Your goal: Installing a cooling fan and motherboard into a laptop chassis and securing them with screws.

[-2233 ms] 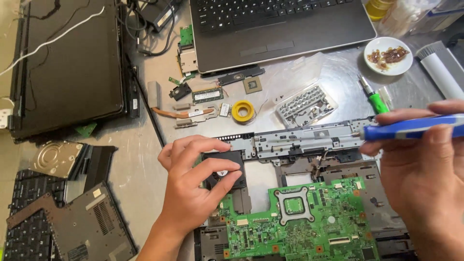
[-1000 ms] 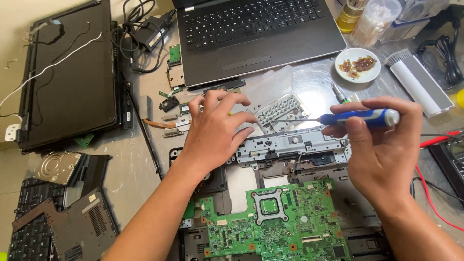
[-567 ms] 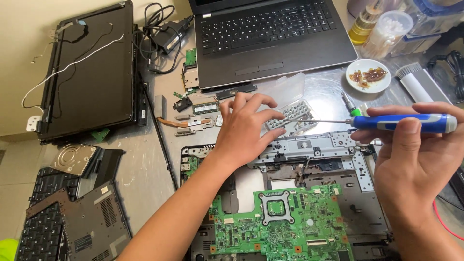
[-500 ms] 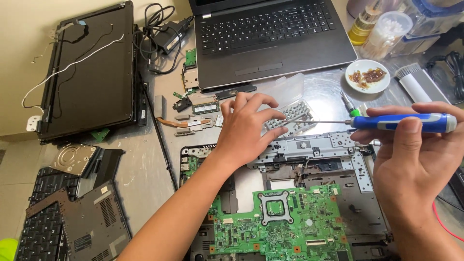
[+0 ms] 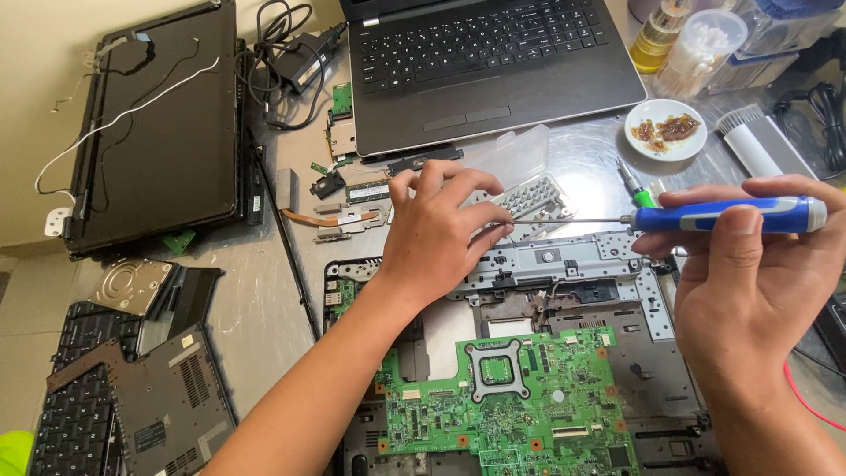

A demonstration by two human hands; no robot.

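A: Centre frame, what does the left hand (image 5: 436, 234) touch?
B: The clear screw tray (image 5: 536, 198). At right, the right hand (image 5: 758, 282) holds a blue screwdriver (image 5: 731, 214) level above the green motherboard (image 5: 507, 397).

Blue screwdriver (image 5: 728, 214) held horizontal, thin shaft pointing left twd clear bit case (image 5: 529, 196); tip apparently beside it.
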